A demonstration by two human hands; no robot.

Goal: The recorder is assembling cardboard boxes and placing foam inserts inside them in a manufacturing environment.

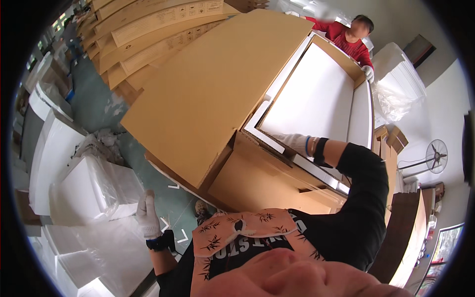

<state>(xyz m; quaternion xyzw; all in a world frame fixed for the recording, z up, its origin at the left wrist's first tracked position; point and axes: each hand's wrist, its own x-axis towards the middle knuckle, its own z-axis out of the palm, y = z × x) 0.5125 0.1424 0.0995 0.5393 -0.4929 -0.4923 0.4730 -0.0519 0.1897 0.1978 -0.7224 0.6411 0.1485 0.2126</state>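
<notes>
A large cardboard carton [272, 180] stands open in front of me, its wide brown flap [208, 94] folded out to the left. Inside lies a flat white panel [311, 89], edged by white foam strips [256, 119]. My right hand [294, 143], in a white knitted glove, reaches over the carton's near side with its fingers stretched along the near foam edge; the fingertips are partly blurred into the white. My left hand [147, 213], gloved too, is raised at the lower left, fingers extended and holding nothing, away from the carton.
Across the carton a person in red [349, 42] rests a gloved hand [367, 73] on its far corner. Stacked flattened cartons [153, 42] are at the far left. Plastic-wrapped white blocks [96, 190] stand on the left, a fan [435, 156] at the right.
</notes>
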